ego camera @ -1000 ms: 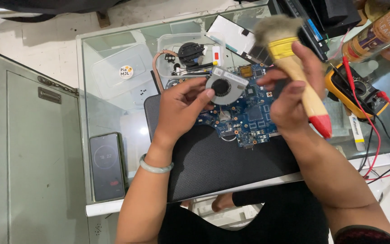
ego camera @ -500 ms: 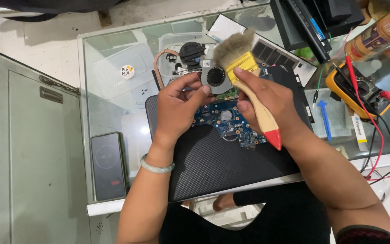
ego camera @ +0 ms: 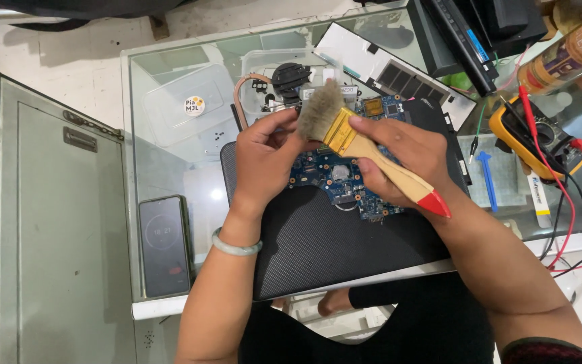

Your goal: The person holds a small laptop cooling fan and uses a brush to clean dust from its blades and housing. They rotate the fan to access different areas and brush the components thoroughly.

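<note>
Blue circuit board (ego camera: 345,178) on black mat (ego camera: 345,249) atop glass surface (ego camera: 170,148), left hand (ego camera: 267,158) gripping the board's left edge, right hand (ego camera: 402,162) clamped on paintbrush (ego camera: 365,145) above the board, phone (ego camera: 164,246) left of mat

We see both forearms bare, no sleeves down to the wrists. L wrist wears a smooth pale-green bangle (ego camera: 236,247), plain round band, no markings. R arm shows a dark sleeve edge (ego camera: 547,352) w/ reddish trim near the elbow. Fingers bare, no rings.
</note>
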